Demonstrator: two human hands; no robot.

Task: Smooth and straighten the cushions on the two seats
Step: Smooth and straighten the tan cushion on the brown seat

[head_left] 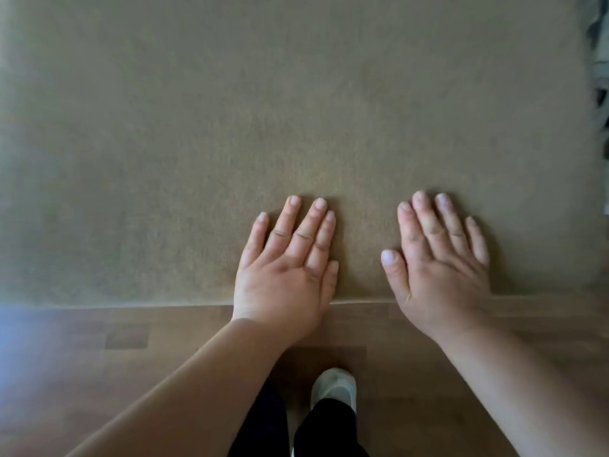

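Cushion (296,110): olive-tan fabric seat pad that fills most of the view, stretching from the far edge down to a straight near edge just beyond the wrists; its surface looks flat and even, with no clear folds where it shows.
Near edge of cushion: runs side to side across the lower middle of the view, with a thin pale seam line along it; both hands cross it.
Left hand (286,268): palm down, pressed flat on the cushion at the middle of the near edge; fingers straight and close together, thumb tucked alongside, gripping nothing.
Right hand (438,258): palm down, flat on the cushion beside the left hand, a little nearer the right edge; fingers slightly spread, thumb angled out toward the left hand, gripping nothing.
Gap between hands: a bare strip of cushion separates them; they do not touch.
Forearms: bare, both reaching up from the bottom of the view over the floor.
Floor (115,341): brown wood-look boards below the near edge of the cushion.
Foot (334,385): one pale shoe or slipper on the floor between the forearms, with dark trousers (326,430) above it.
Right edge of view: blurred dark and pale shapes beside the cushion, too unclear to identify.
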